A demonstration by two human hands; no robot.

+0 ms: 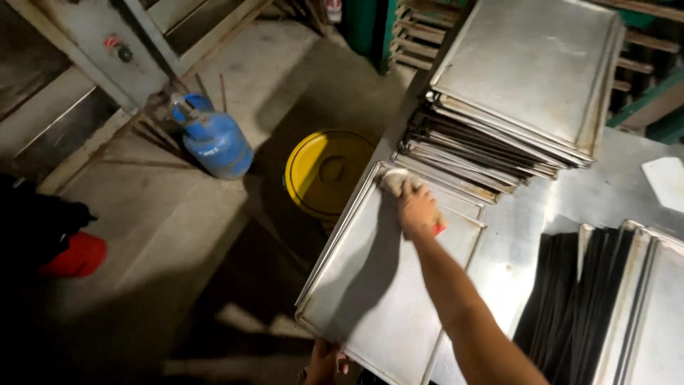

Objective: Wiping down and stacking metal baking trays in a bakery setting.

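Note:
A flat metal baking tray (370, 285) lies on a steel table, its near corner hanging over the table's edge. My right hand (417, 210) reaches across it and presses a pale cloth (392, 180) against the tray's far corner; something small and red shows under the palm. My left hand (324, 362) grips the tray's near edge at the bottom of the view. A second tray lies just under this one.
A tall stack of metal trays (527, 78) stands on the table behind. More trays lean on edge at the right (627, 299). On the floor are a yellow lidded bucket (324, 171), a blue gas cylinder (214, 139) and a red object (75, 255).

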